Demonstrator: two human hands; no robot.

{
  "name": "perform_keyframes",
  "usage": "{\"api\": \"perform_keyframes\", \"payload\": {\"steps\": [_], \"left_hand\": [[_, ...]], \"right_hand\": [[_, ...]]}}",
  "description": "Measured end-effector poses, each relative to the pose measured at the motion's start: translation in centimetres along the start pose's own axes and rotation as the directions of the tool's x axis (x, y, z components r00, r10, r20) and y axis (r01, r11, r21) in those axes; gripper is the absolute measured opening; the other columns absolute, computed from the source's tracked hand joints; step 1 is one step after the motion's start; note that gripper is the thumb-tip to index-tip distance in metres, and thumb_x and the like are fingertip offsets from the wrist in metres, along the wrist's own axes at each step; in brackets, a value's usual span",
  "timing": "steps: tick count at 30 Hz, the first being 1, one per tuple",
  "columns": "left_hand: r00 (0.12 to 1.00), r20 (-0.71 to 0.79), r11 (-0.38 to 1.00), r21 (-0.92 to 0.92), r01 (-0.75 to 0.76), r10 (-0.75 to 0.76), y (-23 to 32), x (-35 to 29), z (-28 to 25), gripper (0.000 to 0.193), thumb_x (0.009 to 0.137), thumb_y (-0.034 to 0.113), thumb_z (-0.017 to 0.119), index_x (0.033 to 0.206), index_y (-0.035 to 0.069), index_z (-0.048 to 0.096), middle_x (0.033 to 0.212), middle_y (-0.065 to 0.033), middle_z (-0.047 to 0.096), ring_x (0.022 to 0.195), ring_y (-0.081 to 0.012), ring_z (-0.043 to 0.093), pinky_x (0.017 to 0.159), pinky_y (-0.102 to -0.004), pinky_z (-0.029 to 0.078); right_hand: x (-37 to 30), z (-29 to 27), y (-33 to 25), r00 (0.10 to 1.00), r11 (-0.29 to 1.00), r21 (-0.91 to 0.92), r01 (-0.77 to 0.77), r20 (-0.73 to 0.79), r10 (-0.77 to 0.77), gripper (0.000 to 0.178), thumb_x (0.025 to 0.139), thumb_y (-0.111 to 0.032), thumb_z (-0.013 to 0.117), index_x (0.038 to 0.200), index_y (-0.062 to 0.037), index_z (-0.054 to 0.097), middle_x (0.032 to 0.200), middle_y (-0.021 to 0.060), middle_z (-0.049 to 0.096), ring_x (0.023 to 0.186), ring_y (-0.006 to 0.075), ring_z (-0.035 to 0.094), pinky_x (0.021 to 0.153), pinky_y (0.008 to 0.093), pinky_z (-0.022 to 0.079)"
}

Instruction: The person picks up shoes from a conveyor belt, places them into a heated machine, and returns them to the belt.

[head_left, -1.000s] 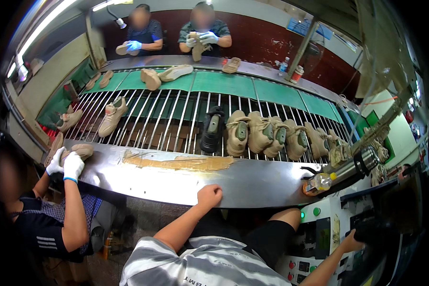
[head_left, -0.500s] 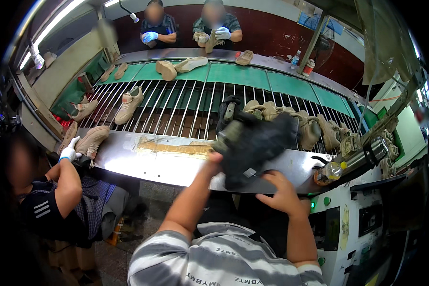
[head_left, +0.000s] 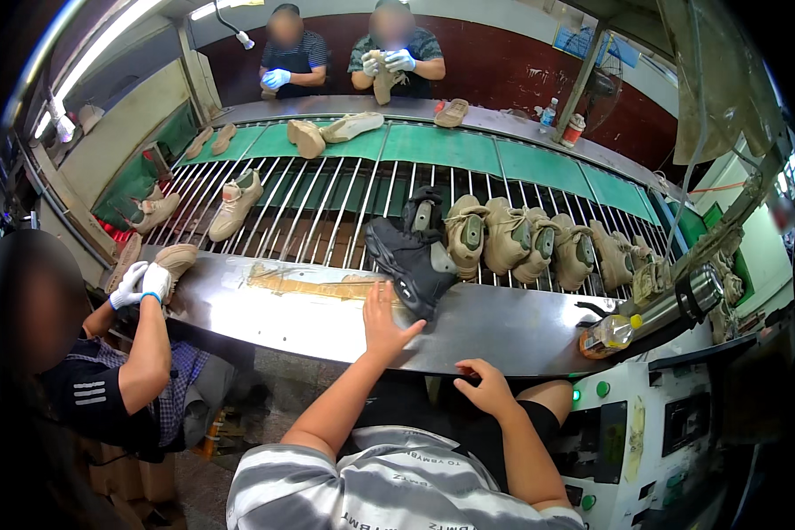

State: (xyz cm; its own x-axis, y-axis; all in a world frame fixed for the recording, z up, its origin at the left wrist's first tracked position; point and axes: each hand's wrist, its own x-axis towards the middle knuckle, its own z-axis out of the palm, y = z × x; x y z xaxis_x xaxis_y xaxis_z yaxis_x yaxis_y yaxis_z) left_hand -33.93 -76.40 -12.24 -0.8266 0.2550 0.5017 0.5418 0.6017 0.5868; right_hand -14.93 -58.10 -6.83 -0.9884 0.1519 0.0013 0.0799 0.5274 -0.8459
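A black shoe lies tilted across the inner edge of the metal ledge, partly over the rollers. My left hand is open beside the shoe's lower end, fingers stretched out; I cannot tell whether they touch it. Lower and to the right, my right hand hovers by the front edge of the ledge, empty, with loosely bent fingers and the thumb apart. A second black shoe stands just behind the first. To its right, a beige shoe begins a row of several on the rollers.
An orange drink bottle and a steel flask stand on the right. A control box sits below them. At left, a co-worker's gloved hands handle a beige shoe. Two people work across the roller conveyor.
The black shoe has come down from between my hands onto the ledge and rollers. My left hand has let go of it; my right hand has drawn back toward me.
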Motion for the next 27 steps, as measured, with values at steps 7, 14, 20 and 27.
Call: {"api": "perform_keyframes", "payload": {"steps": [7, 14, 20, 27], "left_hand": [[0.997, -0.075, 0.998, 0.062, 0.005, 0.0, 7.4, 4.4, 4.6, 0.098, 0.059, 0.031, 0.085, 0.142, 0.012, 0.037, 0.145, -0.0218, 0.03, 0.136, -0.044, 0.025, 0.109, -0.0592, 0.021], [0.997, 0.049, 0.99, 0.126, -0.063, 0.057, 6.6, 8.6, 4.3, 0.07, 0.06, 0.021, 0.081, 0.124, 0.021, 0.055, 0.142, -0.0168, 0.036, 0.135, -0.0409, 0.029, 0.108, -0.0586, 0.024], [0.995, -0.067, 0.978, -0.197, 0.065, -0.08, -3.1, 11.3, -1.0, 0.062, 0.062, 0.019, 0.079, 0.117, 0.009, 0.053, 0.136, -0.0199, 0.04, 0.127, -0.0402, 0.041, 0.105, -0.0443, 0.037], [0.876, -0.134, 0.737, -0.607, 0.296, -0.463, -7.2, 9.9, -0.2, 0.091, 0.065, 0.018, 0.082, 0.14, 0.004, 0.032, 0.141, -0.0227, 0.036, 0.128, -0.0342, 0.042, 0.105, -0.0396, 0.037]], "right_hand": [[-2.1, -1.1, 6.4, 0.954, 0.986, 0.111, -0.121, -0.263, 0.147, 0.019, 0.079, -0.009, 0.068, 0.096, 0.0, 0.066, 0.087, 0.0092, 0.066, 0.078, 0.0171, 0.063, 0.073, 0.0278, 0.05], [-1.1, 0.3, 9.4, 0.924, 0.982, 0.046, -0.182, -0.334, 0.187, 0.011, 0.08, -0.007, 0.066, 0.087, 0.001, 0.067, 0.076, 0.0075, 0.065, 0.067, 0.0139, 0.061, 0.064, 0.0267, 0.05], [-1.3, 0.9, 11.1, 0.902, 0.984, 0.09, -0.156, -0.393, 0.179, 0.009, 0.078, -0.009, 0.066, 0.082, -0.0006, 0.067, 0.071, 0.0093, 0.063, 0.062, 0.0169, 0.061, 0.062, 0.0286, 0.05], [1.3, 1.7, 9.7, 0.852, 0.932, -0.176, -0.317, -0.485, 0.199, 0.006, 0.078, -0.011, 0.066, 0.079, -0.0054, 0.067, 0.066, 0.0078, 0.063, 0.058, 0.019, 0.06, 0.058, 0.0296, 0.048]]}}
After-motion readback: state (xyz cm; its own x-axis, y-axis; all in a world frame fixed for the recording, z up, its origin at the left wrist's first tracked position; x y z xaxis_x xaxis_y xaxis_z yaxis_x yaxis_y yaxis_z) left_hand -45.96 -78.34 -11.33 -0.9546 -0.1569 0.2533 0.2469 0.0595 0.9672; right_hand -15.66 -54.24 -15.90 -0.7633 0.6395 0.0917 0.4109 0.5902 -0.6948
